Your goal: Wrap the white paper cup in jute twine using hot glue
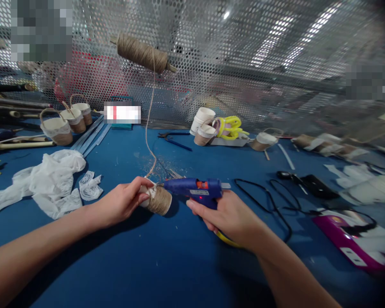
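Observation:
My left hand grips the rim end of a small cup wrapped in twine, which lies tilted on its side just above the blue table. In my right hand is a blue hot glue gun with a red light on its body. Its nozzle points left and meets or nearly meets the cup near its white rim; exact contact cannot be made out. A strand of twine runs down from a twine spool to the cup by my left fingers.
White lace lies heaped at the left, with finished twine baskets and clear glue sticks behind. Blue pliers, stacked white cups and yellow-handled scissors sit at the back. A black cord and magenta power strip are right.

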`<state>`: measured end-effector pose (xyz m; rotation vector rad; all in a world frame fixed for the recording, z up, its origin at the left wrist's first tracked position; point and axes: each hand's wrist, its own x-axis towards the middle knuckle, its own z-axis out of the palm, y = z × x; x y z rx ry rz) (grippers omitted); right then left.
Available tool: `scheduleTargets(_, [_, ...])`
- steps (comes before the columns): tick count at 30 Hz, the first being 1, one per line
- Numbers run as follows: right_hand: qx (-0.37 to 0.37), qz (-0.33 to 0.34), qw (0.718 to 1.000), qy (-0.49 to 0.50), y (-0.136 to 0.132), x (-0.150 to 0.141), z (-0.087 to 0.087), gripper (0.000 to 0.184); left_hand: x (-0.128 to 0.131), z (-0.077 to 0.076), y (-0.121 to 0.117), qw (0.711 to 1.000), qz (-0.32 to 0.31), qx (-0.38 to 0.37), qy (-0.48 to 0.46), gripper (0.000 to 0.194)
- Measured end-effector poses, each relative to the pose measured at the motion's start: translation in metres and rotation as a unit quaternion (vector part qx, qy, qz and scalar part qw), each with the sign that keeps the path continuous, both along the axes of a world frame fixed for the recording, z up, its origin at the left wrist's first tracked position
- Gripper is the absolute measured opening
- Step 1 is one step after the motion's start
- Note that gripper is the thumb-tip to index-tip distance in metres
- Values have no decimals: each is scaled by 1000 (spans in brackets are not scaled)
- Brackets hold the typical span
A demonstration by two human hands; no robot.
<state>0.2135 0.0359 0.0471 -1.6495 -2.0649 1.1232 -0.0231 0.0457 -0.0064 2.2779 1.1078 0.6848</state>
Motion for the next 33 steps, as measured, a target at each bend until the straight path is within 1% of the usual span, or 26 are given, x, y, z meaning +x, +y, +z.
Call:
scheduleTargets(3, [0,0,1000,2,1,-1,-2,30,0,-1,0,1000,0,2,-7,19])
scheduleTargets(8, [-6,-33,999,-6,4,-1,0,32,0,0,0,1000,3,1,5,20])
scheduleTargets(10, [-7,-29,999,19,6,3,3,32,0,0,0,1000,6,0,9,20])
scheduleTargets(12, [-14,-28,997,71,12,10,5,31,0,-1,0,1000,7,2,6,20])
scheduleTargets(13, [-9,-43,994,99,17,14,5,30,0,-1,0,1000,6,4,4,20])
scheduleTargets(15, [33,-113,985,125,31,21,2,27,1,-2,0,1000,8,6,-3,20])
scheduleTargets(16, [80,-170,975,115,40,24,0,24,1,-2,0,1000,11,6,-6,21])
scheduleTargets(17, [116,-217,967,69,50,27,-4,23,1,-2,0,1000,15,3,-7,21])
scheduleTargets(18, [125,-246,960,39,60,30,-8,24,2,-2,-1,1000,20,-1,-7,21])
scheduleTargets(20, [114,-268,957,-7,78,33,-17,28,2,-2,-1,1000,28,-8,-4,22])
scheduleTargets(23, [73,-267,959,-63,100,35,-31,33,3,-1,-3,999,31,-8,-3,22])
scheduleTargets(26, [52,-248,962,-99,111,34,-37,28,4,-2,-4,1000,30,-3,-3,21])
scheduleTargets(28, [67,-234,963,-118,110,30,-34,28,4,-3,-5,1000,30,4,1,21])
scheduleTargets(30, [99,-214,964,-124,102,21,-25,24,4,-4,-5,999,27,21,1,21])
scheduleTargets(32, [120,-166,972,-110,87,5,-14,23,4,-4,-5,999,18,43,0,20])
scheduleTargets(33, [114,-126,981,-98,78,-5,-9,28,5,-4,-5,998,13,57,0,19])
